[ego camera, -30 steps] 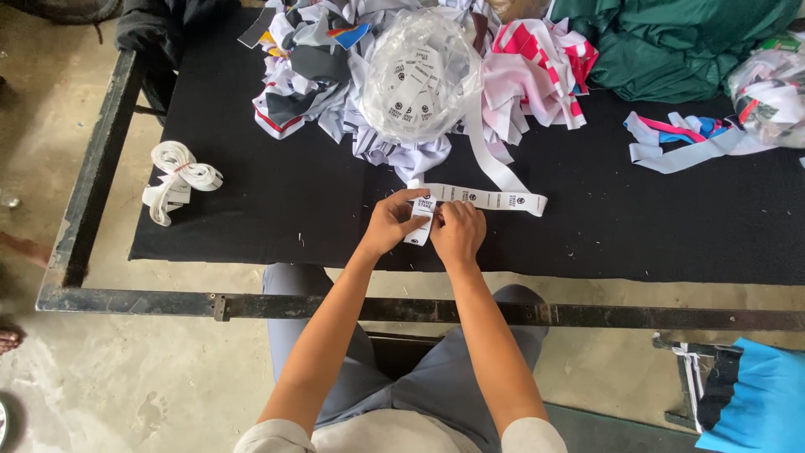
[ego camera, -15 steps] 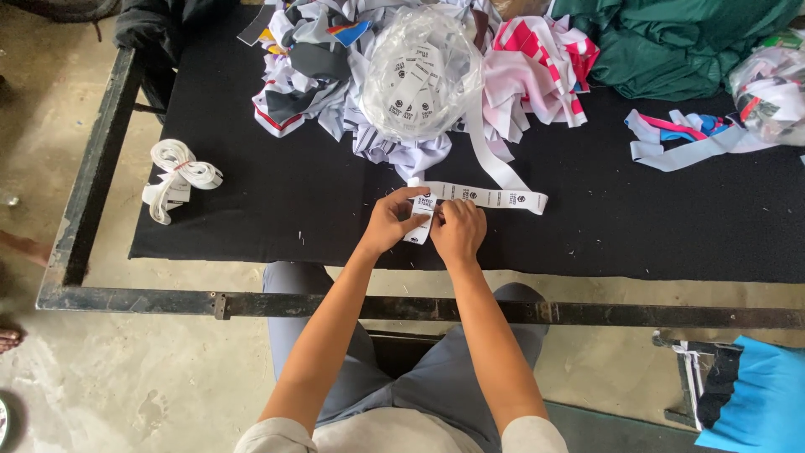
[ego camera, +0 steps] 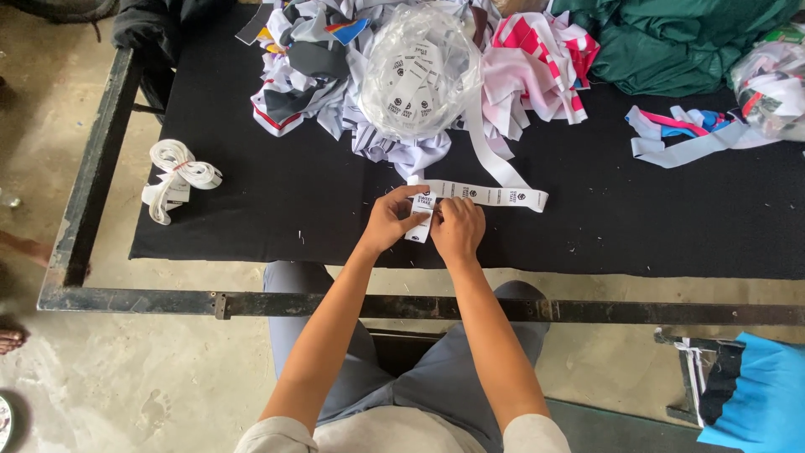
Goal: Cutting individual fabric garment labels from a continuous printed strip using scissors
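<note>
Black tabletop [ego camera: 251,210] fills most of the view, set in a dark metal frame [ego camera: 101,143] w/ bare concrete floor [ego camera: 126,377] around it. Along the far edge, a big heap of fabric scraps [ego camera: 319,75] – white, grey, pink-striped – and far right a bundle of dark green cloth [ego camera: 671,42]. On top of the heap, centre, sits a clear plastic bag [ego camera: 423,71] stuffed w/ small white printed labels. At the right, near the green cloth, loose strips in pale blue and pink [ego camera: 679,138]. At the left, well apart from the rest, a bundle of white tape [ego camera: 176,172] tied w/ a red band. Near right corner, off the tabletop, something bright blue [ego camera: 755,394].

A white label strip [ego camera: 495,195] w/ black print lies flat on the tabletop just in front of the heap, running right from the hands. Left hand [ego camera: 392,220] is closed in a pinch on the strip's left end, thumb on top – a short piece hangs folded toward the near edge. Right hand [ego camera: 459,226] is curled shut just beside it, fingertips on the same strip end; the two hands are touching.
</note>
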